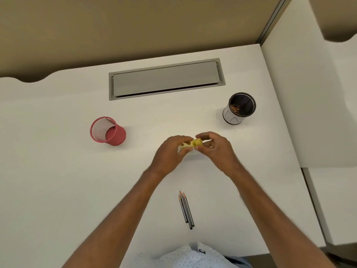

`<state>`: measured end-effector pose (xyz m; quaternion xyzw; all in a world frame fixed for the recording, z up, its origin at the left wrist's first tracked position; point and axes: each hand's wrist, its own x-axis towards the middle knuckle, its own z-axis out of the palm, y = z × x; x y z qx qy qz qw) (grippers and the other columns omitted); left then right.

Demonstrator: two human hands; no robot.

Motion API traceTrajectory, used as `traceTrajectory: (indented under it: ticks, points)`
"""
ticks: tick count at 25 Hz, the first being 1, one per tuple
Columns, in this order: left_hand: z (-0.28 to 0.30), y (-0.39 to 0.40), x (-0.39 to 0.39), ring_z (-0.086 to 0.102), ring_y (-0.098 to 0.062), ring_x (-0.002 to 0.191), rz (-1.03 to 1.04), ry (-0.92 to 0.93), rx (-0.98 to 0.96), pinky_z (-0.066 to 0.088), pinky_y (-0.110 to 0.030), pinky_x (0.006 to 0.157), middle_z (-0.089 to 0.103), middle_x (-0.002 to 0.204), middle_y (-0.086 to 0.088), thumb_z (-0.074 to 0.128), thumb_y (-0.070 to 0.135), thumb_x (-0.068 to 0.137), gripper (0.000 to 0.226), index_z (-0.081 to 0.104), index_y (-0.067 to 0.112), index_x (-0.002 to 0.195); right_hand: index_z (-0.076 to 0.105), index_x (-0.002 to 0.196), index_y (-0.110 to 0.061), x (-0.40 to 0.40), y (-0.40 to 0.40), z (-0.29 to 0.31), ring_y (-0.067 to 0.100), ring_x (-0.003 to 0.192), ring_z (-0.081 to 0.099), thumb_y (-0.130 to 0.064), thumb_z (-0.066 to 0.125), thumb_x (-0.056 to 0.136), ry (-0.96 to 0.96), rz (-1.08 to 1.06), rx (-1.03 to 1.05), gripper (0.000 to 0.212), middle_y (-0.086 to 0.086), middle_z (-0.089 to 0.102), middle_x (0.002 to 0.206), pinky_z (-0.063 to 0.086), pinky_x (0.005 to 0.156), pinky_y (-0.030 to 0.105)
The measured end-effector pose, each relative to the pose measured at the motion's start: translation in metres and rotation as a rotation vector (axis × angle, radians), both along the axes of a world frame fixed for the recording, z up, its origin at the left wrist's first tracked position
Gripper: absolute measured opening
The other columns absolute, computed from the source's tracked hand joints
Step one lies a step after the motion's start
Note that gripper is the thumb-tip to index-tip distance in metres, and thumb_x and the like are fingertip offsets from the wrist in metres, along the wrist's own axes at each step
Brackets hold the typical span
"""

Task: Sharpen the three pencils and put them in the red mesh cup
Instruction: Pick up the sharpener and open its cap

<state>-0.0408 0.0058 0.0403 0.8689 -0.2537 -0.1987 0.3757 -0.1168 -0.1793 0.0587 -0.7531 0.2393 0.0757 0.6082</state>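
Both hands meet over the middle of the white desk (58, 180) and hold a small yellow sharpener (191, 144) between them. My left hand (171, 151) grips its left end, my right hand (214, 147) pinches its right end. Three dark pencils (186, 209) lie side by side on the desk nearer to me, tips pointing away, untouched. The red mesh cup (107, 131) stands to the left of my hands with nothing visible inside.
A black mesh cup (239, 108) wrapped in white paper holds pencil shavings at the right back. A grey cable hatch (166, 79) is set into the desk at the back. A white partition (309, 93) borders the desk's right side.
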Motion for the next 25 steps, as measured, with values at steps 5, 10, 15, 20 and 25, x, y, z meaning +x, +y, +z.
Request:
traceTrajectory:
  ticks: [5,10,15,20,25]
  points:
    - [0.020,0.020,-0.043,0.065,-0.002,0.095,0.119,0.187,-0.106,0.053,-0.017,0.080,0.071,0.103,0.019,0.077,0.023,0.089,0.025,0.071,0.033,0.112,0.076,0.120,-0.025,-0.038,0.012,0.023,0.013,0.095,0.075,-0.017,0.078,0.091,-0.046,0.037,0.124,0.030,-0.006,0.079,0.105,0.058,0.085,0.026]
    - [0.041,0.035,-0.075,0.067,0.000,0.093,0.189,0.243,-0.145,0.050,-0.010,0.079,0.073,0.099,0.019,0.077,0.019,0.088,0.028,0.070,0.037,0.108,0.074,0.125,-0.016,-0.063,0.019,0.037,0.020,0.098,0.076,-0.010,0.071,0.096,-0.069,0.059,0.302,0.029,0.004,0.080,0.108,0.060,0.092,0.031]
    - [0.059,0.048,-0.103,0.068,-0.001,0.099,0.206,0.250,-0.212,0.052,-0.011,0.083,0.073,0.102,0.019,0.077,0.012,0.087,0.034,0.070,0.034,0.111,0.077,0.115,-0.011,-0.078,0.022,0.047,0.021,0.090,0.075,-0.020,0.067,0.100,-0.081,0.058,0.412,0.020,0.010,0.079,0.100,0.062,0.085,0.030]
    - [0.067,0.054,-0.129,0.068,-0.004,0.102,0.222,0.263,-0.274,0.054,-0.015,0.084,0.072,0.104,0.022,0.077,0.012,0.087,0.036,0.070,0.039,0.110,0.074,0.107,-0.002,-0.089,0.034,0.043,0.016,0.079,0.070,-0.017,0.067,0.100,-0.048,0.016,0.471,0.018,0.006,0.076,0.085,0.062,0.079,0.030]
    - [0.063,0.064,-0.149,0.068,-0.006,0.099,0.302,0.272,-0.273,0.057,-0.019,0.083,0.073,0.101,0.017,0.077,0.011,0.086,0.032,0.072,0.035,0.107,0.075,0.108,-0.007,-0.102,0.048,0.027,0.017,0.079,0.072,-0.028,0.068,0.100,-0.004,0.012,0.516,0.024,0.005,0.076,0.088,0.062,0.078,0.030]
